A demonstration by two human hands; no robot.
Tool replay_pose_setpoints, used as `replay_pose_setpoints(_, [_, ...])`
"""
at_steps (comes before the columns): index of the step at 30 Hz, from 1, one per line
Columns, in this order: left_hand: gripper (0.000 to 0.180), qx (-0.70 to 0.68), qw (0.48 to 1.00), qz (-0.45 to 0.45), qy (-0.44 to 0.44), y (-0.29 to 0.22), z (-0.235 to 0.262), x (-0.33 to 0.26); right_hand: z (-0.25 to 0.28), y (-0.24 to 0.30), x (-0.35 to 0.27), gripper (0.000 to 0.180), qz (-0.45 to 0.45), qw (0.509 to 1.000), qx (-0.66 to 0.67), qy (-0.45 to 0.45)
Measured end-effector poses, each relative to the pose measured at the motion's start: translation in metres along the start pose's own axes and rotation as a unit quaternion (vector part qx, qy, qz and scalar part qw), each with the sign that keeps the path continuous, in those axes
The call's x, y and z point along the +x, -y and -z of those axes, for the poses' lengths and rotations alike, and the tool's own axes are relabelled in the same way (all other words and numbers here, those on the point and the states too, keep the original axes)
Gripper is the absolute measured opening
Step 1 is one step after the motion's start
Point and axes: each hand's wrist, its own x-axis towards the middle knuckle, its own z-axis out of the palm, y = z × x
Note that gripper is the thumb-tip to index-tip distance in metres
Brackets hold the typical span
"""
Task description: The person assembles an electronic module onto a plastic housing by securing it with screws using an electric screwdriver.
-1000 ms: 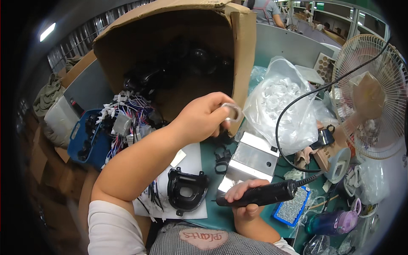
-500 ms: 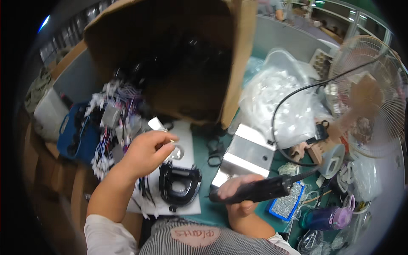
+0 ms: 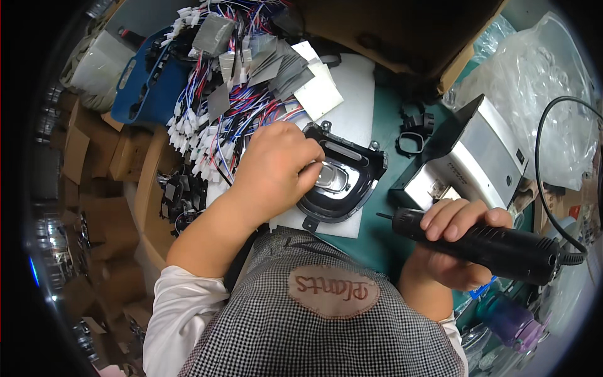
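A glossy black plastic housing (image 3: 352, 200) with a curved frame lies on a white foam sheet (image 3: 355, 94) in front of me. My left hand (image 3: 279, 166) reaches over its left side, thumb and fingertips pinched at a clear plastic piece (image 3: 333, 178) in the housing's opening. The fingers partly hide this contact. On the right, my right hand (image 3: 455, 235) wraps round a black electric screwdriver (image 3: 496, 251). Its bit points left toward the housing, apart from it, and a black cable leaves its rear end.
Wire bundles with white connectors (image 3: 201, 135) and grey pads pile up behind my left hand, beside a blue basket (image 3: 135, 85). A metal fixture (image 3: 483, 157) stands on the right. Beyond are a cardboard box (image 3: 465, 63), clear plastic bags (image 3: 534, 69) and a purple bottle (image 3: 512, 320).
My view has tilted down and turned left. My left hand has moved from above the housing down to its opening, with the clear piece now there. My right hand still grips the screwdriver.
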Motion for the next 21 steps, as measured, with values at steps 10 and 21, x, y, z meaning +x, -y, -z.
replay_pose_setpoints(10, [0.014, 0.033, 0.999, -0.018, -0.008, -0.005, -0.029, -0.014, 0.000, 0.000, 0.000, 0.074, -0.007, 1.000, 0.004, 0.009])
replay_pose_setpoints(21, [0.035, 0.046, 0.991, -0.056, 0.116, -0.024, -0.003, -0.023, 0.001, 0.000, 0.003, 0.073, -0.003, 1.000, 0.005, 0.008])
